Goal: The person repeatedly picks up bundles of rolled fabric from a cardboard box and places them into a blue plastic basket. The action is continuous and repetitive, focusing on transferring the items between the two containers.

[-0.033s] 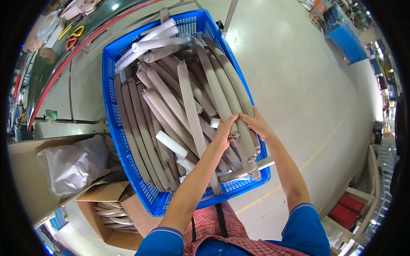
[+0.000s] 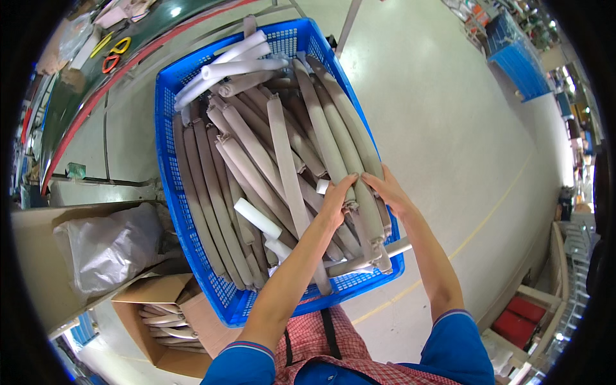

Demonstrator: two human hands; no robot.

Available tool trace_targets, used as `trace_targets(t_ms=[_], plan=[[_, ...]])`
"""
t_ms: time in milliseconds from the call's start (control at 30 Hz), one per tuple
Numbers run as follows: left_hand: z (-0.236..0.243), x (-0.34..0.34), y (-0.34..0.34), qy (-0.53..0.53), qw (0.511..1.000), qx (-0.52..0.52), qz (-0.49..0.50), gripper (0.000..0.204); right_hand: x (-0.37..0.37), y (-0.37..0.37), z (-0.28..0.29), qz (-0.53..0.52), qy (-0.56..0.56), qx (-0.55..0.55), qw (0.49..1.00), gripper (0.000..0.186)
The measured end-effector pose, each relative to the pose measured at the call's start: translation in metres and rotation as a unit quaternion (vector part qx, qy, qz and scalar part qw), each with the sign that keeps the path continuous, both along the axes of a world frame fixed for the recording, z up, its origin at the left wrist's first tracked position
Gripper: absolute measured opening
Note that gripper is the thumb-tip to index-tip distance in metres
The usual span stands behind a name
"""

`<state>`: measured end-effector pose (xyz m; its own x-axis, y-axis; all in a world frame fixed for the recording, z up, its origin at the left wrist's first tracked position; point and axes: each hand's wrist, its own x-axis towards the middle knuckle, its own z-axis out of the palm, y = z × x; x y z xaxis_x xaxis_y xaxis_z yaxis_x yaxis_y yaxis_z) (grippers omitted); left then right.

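A blue perforated plastic basket [image 2: 168, 154] holds many long grey-brown fabric-covered tubes [image 2: 285, 160], most lying lengthwise. White foam tubes [image 2: 256, 218] show among them. Near the basket's right side, my left hand [image 2: 335, 200] is closed on the grey fabric-covered tubes [image 2: 367, 208], its thumb on top and its fingers partly hidden. From the other side my right hand [image 2: 391, 194] grips the same tubes, thumb close to the left thumb. The undersides of the tubes and some fingertips are out of sight.
To the left stand an open cardboard box [image 2: 154, 295] with more tubes and a clear plastic bag [image 2: 115, 247] in another box. Scissors [image 2: 120, 46] lie on a red-edged green table [image 2: 70, 115]. Red boxes [image 2: 518, 321] sit at the lower right.
My two thumbs have come slightly apart on the tubes. Both hands keep their grip, and the basket's contents look the same.
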<state>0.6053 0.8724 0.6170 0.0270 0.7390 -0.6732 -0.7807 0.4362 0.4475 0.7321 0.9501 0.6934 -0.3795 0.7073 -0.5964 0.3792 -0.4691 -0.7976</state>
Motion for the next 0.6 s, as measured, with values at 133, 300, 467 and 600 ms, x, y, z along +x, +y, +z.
trace_targets(t_ms=[133,300,467,600], plan=[[0.091,-0.006,-0.067,-0.006,1.0,0.003,-0.027,0.041,0.018,-0.079,0.049,-0.068,0.065,-0.057,0.994,0.063],[0.129,-0.022,-0.232,0.1,0.993,0.068,-0.009,0.068,0.009,-0.254,0.079,-0.151,0.1,0.02,0.983,0.065],[0.176,-0.05,-0.4,0.107,0.994,-0.001,-0.028,0.082,-0.022,-0.398,0.102,-0.072,0.089,0.004,0.993,0.069],[0.19,-0.053,-0.535,0.159,0.984,-0.02,0.079,0.088,-0.028,-0.483,0.091,0.199,0.029,-0.033,0.979,0.073]])
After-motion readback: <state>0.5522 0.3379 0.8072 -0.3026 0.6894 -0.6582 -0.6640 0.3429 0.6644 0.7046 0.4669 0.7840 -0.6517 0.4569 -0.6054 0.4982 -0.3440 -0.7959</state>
